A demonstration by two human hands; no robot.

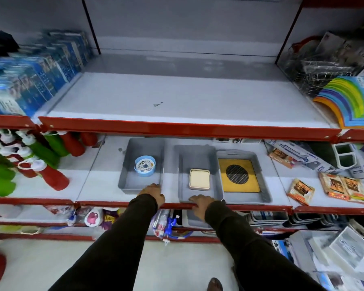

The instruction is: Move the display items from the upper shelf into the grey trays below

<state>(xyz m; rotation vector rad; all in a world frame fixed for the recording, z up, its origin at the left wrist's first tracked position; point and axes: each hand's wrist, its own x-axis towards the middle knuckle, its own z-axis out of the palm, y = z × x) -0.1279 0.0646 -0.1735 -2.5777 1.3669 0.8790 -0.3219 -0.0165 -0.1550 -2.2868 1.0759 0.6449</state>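
A: Where's the stuff now?

B: Upper shelf [177, 97] is bare white in the middle bay. Three grey trays sit on the lower shelf [88, 185]. Left tray [126, 177] has a round blue-rimmed item [145, 165]. Middle tray [213, 164] holds a cream square item [199, 179]. Right tray [261, 175], touching the middle one, holds a yellow mat w/ a dark mesh circle [237, 175].

A: Hands?

B: Left hand [152, 193] is at the left tray's near right corner, fingers curled over the rim, closed on it as far as I can see. Right hand [201, 204] sits on the middle tray's front edge by the shelf's red lip [261, 207], fingers bent over that edge. Both in dark sleeves [118, 244].

A: Around them?

B: Red & green bottles [40, 156] lie to the left on the lower shelf, small orange packets [343, 187] to the right. Above, blue boxes [36, 76] left, rainbow-coloured stack [351, 101] right.
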